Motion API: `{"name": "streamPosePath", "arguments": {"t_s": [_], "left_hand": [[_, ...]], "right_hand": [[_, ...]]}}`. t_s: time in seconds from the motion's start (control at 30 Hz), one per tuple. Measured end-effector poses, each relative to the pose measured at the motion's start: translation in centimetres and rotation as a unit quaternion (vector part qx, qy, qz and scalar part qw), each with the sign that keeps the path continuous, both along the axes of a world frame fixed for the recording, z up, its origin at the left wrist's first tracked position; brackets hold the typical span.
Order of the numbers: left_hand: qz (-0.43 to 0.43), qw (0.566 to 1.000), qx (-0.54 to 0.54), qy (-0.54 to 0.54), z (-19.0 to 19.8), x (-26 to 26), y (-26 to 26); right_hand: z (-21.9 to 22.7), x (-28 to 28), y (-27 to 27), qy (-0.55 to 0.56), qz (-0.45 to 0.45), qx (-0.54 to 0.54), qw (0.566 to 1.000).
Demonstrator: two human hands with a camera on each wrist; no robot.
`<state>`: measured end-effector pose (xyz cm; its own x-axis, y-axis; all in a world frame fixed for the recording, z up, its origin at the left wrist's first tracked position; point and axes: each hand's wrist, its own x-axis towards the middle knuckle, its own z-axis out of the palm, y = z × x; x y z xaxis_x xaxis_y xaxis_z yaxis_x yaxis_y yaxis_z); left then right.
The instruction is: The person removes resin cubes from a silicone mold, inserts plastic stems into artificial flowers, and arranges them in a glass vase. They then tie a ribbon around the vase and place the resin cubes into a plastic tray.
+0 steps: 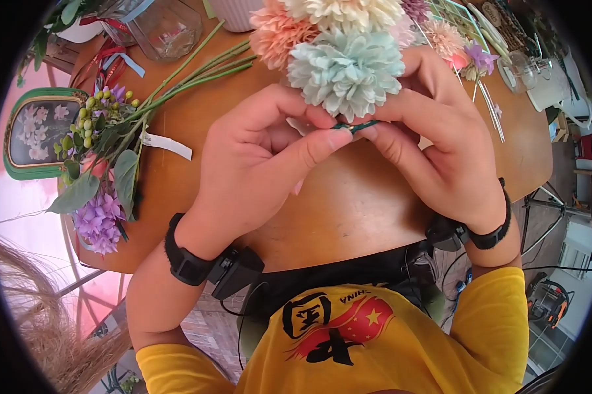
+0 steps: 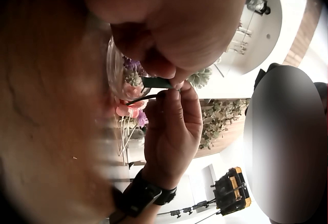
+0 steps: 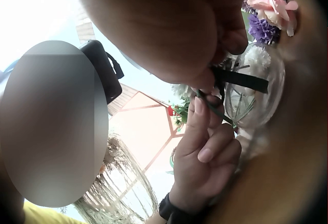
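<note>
Both hands meet at a dark green ribbon point(image 1: 356, 126), just below a pale blue flower point(image 1: 345, 69). My left hand point(image 1: 253, 148) pinches the ribbon between thumb and forefinger. From the other side, my right hand point(image 1: 437, 134) pinches it too, thumb tip close to the left thumb. In the right wrist view, a flat ribbon end point(image 3: 246, 79) sticks out past the fingers, across a clear glass vase point(image 3: 278, 83) behind. Peach and cream flowers crowd around the blue bloom. The fingers hide the middle of the ribbon.
Green stems point(image 1: 207, 72) and a bunch of purple flowers point(image 1: 99, 213) with leaves lie on the left of the wooden table point(image 1: 322, 223). Beyond them is a green-framed picture point(image 1: 43, 134). A glass jar point(image 1: 164, 33) stands at the back left; more flowers point(image 1: 481, 58) lie back right.
</note>
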<state>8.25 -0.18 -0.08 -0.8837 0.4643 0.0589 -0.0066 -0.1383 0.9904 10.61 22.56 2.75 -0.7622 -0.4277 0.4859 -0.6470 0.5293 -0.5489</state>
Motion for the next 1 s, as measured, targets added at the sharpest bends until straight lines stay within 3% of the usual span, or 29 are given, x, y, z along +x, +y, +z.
{"name": "streamPosePath", "arguments": {"t_s": [0.13, 0.23, 0.33, 0.73, 1.0], "left_hand": [[-0.003, 1.000, -0.007, 0.022, -0.3, -0.2, -0.2], [0.042, 0.998, 0.036, 0.011, -0.2, 0.2, 0.6], [-0.015, 1.000, 0.004, -0.010, 0.0, 0.0, -0.2], [-0.021, 0.999, 0.026, 0.007, -0.1, 0.1, 0.1], [-0.004, 0.996, -0.004, 0.091, -1.0, 0.2, 0.0]], "right_hand": [[0.2, 0.1, 0.1, -0.002, -0.008, 0.017, 1.000], [0.1, 0.1, 0.0, -0.001, -0.019, 0.030, 0.999], [0.1, 0.2, -0.1, -0.029, -0.035, 0.032, 0.998], [0.2, -0.3, 0.5, 0.001, -0.021, 0.021, 1.000], [0.3, -0.4, 0.5, 0.006, -0.011, 0.024, 1.000]]}}
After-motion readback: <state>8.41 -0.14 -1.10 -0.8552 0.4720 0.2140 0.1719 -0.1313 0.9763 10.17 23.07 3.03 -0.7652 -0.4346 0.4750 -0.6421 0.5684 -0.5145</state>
